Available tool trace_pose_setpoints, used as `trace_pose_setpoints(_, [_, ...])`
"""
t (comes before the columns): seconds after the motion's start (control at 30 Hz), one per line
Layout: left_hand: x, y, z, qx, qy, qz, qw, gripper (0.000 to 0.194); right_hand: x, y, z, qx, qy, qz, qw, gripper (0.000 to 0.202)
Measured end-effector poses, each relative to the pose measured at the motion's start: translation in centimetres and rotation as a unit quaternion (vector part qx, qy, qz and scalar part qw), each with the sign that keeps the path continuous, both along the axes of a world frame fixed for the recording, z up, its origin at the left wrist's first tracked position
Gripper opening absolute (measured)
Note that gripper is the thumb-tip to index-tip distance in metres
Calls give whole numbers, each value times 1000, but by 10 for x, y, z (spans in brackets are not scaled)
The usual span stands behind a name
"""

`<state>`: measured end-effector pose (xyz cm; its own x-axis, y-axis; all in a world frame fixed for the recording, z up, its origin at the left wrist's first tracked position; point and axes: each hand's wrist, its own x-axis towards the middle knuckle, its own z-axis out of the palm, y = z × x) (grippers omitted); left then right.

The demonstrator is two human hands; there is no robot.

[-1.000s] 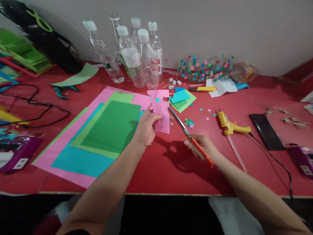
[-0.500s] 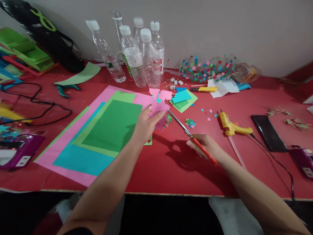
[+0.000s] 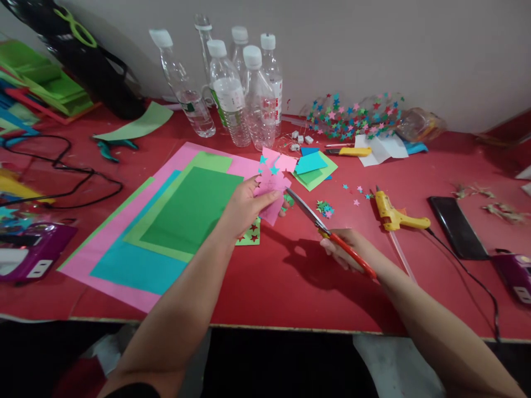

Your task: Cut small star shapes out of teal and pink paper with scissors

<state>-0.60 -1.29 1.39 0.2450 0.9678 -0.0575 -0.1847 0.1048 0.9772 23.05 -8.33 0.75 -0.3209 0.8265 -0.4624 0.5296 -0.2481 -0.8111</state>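
Observation:
My left hand [image 3: 249, 207] pinches a small pink paper [image 3: 271, 185] with jagged cut edges, held above the table. In my right hand [image 3: 342, 249] are scissors [image 3: 309, 213] with red handles, their blade tips close to the paper's right edge. Under my left hand lies a light green piece with star shapes [image 3: 254, 235]. Left of it, large pink, blue and green sheets [image 3: 193, 204] overlap. A small pile of paper stars [image 3: 324, 209] lies beyond the scissors.
Plastic bottles [image 3: 230, 102] stand along the wall, with a star-covered bottle [image 3: 357, 116] lying to their right. On the right are a yellow glue gun [image 3: 390, 213], its cord and a black phone [image 3: 457, 226]. A yellow cutter [image 3: 354, 151] lies behind.
The pink paper has tilted a little in my left hand, and more of the star-marked green piece shows below it. The scissors remain beside the paper. The whole view has shifted slightly.

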Motion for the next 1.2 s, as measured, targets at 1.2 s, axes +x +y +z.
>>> trace_pose_setpoints(1.2, [20,-10,-8,40,-40,163,985,18,-7,-9,-6,68,-3,25,997,46])
